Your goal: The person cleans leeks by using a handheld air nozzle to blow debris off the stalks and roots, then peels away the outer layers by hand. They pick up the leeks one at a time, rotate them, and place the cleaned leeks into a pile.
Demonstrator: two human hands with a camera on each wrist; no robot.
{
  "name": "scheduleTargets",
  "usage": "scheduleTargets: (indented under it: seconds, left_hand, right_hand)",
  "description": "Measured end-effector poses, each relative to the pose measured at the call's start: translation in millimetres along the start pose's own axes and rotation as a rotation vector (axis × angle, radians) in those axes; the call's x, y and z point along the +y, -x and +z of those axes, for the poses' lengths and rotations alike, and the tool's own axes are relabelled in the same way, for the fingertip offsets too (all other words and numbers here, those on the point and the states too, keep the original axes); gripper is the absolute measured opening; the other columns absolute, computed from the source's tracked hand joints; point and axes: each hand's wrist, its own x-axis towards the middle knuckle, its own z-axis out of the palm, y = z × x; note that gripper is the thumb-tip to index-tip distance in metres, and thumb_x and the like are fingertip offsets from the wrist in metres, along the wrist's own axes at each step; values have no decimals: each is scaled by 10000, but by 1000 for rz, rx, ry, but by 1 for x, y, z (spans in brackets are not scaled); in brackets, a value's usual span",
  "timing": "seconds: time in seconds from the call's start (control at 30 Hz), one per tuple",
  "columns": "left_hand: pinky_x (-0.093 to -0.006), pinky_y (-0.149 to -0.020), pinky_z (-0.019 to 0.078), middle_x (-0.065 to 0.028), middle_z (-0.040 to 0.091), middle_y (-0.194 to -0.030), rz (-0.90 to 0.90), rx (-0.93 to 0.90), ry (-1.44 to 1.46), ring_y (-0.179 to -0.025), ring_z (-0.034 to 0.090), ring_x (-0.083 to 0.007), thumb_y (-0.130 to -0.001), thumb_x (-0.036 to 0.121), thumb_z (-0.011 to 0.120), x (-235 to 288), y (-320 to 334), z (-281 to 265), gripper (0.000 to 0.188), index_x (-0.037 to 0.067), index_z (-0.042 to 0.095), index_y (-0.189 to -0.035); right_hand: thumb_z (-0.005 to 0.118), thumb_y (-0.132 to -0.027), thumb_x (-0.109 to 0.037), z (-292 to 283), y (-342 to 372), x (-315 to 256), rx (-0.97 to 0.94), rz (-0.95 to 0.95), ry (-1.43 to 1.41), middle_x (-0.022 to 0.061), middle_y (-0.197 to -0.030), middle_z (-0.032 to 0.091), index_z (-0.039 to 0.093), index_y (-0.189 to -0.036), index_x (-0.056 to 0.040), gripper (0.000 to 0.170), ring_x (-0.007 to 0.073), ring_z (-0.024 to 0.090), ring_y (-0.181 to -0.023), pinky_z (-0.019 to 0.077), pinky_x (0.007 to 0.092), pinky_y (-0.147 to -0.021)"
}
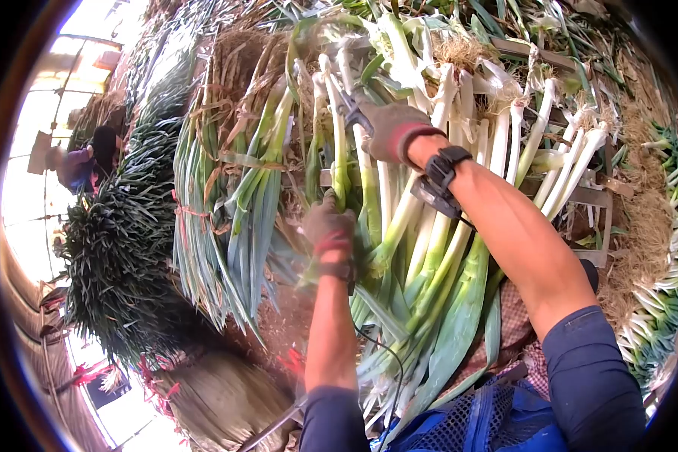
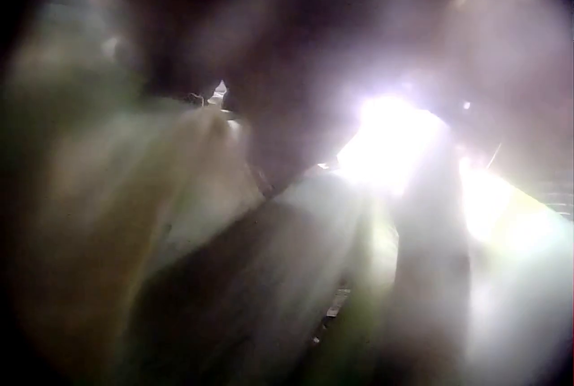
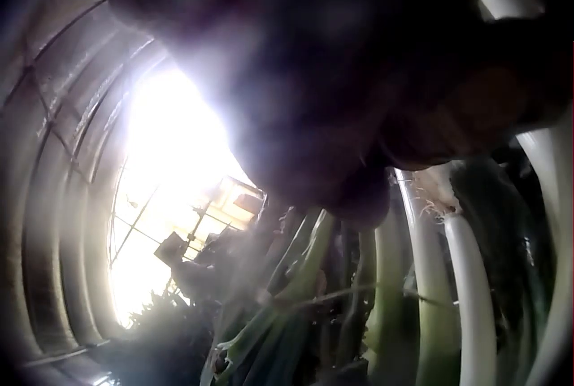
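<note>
My left hand [image 1: 328, 228] is closest in, gripping a leek [image 1: 339, 143] at its green neck; the stalk runs up and away from my fingers, pale end farthest. I expect it to be light, stiff along the pale part and floppy in the leaves, with a smooth skin that may slide. The neck seems a sound place to hold: firm enough to steer from, less likely to tear than leaf. I'd squeeze gently, since the stalk could bruise or snap if bent hard. Just beyond, beside the upper stalk, my right hand [image 1: 401, 132] has its fingers curled round a grey tool [image 1: 352, 114]; the wrist feeds are too dark and blurred for me to say what kind. To the right of my left hand, more leeks [image 1: 463, 290] pass beneath my right arm [image 1: 512, 226], leaves towards me. Left of that same hand lies a leafy bundle [image 1: 203, 173]; farther left is a dark green heap [image 1: 120, 256], and well past it, a person [image 1: 75, 167].
</note>
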Motion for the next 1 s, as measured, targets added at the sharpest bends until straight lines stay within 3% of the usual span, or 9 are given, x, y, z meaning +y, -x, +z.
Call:
scheduleTargets:
  seconds: [0.17, 0.3, 0.47, 0.6, 0.63, 0.8, 0.87, 0.93, 1.0]
  left_hand:
    - [-482, -920, 567, -150, 755, -1043, 22, -4, -29, -999, 723, -394, -792, 291, 826, 2, -5, 4, 456, 178, 773, -1230]
    - [-489, -912, 569, -141, 758, -1047, 19, 7, -28, -996, 725, -390, -811, 292, 807, 5, -5, 8, 435, 186, 761, -1230]
    - [-487, -930, 571, -138, 767, -1108, 4, -40, -19, -1041, 727, -392, -833, 290, 794, 8, -3, 1, 448, 205, 749, -1271]
    - [-481, -931, 572, -143, 775, -1141, -28, -116, 1, -1069, 728, -398, -850, 281, 775, 8, -5, -6, 444, 219, 744, -1288]
    - [-481, -931, 572, -143, 775, -1141, -13, -113, -3, -1069, 728, -398, -850, 281, 775, 7, -5, -7, 444, 219, 744, -1288]
    - [-483, -866, 581, -147, 798, -1057, -16, -223, 31, -990, 749, -401, -835, 281, 754, 7, -11, -30, 413, 223, 763, -1245]
    - [-487, -851, 585, -148, 797, -1032, 1, -118, -32, -972, 751, -403, -831, 314, 777, 7, -8, -40, 381, 204, 767, -1196]
    - [-507, -819, 584, -146, 795, -1008, 89, -95, -143, -954, 754, -406, -855, 339, 794, -6, -13, -44, 350, 190, 763, -1170]
    - [-516, -801, 583, -148, 793, -996, 98, -68, -189, -945, 755, -409, -873, 347, 784, -8, -12, -47, 322, 180, 759, -1147]
  right_hand:
    - [714, -913, -239, -5, -15, 13, -114, -12, 77, 242, -1266, 733, 451, -1615, -171, 752, 405, 719, -1153, 558, 482, -1016]
    - [713, -919, -249, -2, 6, 15, -62, 4, 50, 205, -1239, 749, 513, -1569, -178, 683, 378, 727, -1158, 563, 481, -1005]
    - [697, -921, -251, -7, 26, 1, -205, -6, 21, 214, -1214, 750, 412, -1648, -196, 783, 381, 734, -1131, 573, 481, -992]
    - [711, -901, -259, 14, 44, 6, -123, -54, 74, 232, -1243, 739, 455, -1608, -138, 761, 395, 735, -1126, 581, 480, -977]
    - [724, -898, -268, 9, 54, 6, -203, -32, 64, 228, -1228, 746, 480, -1587, -141, 742, 402, 735, -1129, 581, 483, -980]
    - [741, -900, -294, 0, 129, 8, -396, -65, 16, 187, -1038, 761, 229, -1726, -244, 972, 345, 755, -917, 593, 436, -821]
    - [765, -908, -362, 17, 160, 19, -414, -123, -26, 193, -1001, 760, 229, -1722, -247, 982, 366, 751, -900, 586, 446, -826]
    - [730, -903, -319, 6, 194, 15, -489, -133, -102, 206, -1119, 768, 313, -1690, -201, 899, 402, 749, -1049, 583, 489, -920]
    - [742, -902, -340, 8, 212, 13, -466, -136, -105, 208, -1129, 765, 310, -1692, -194, 912, 405, 747, -1058, 577, 492, -936]
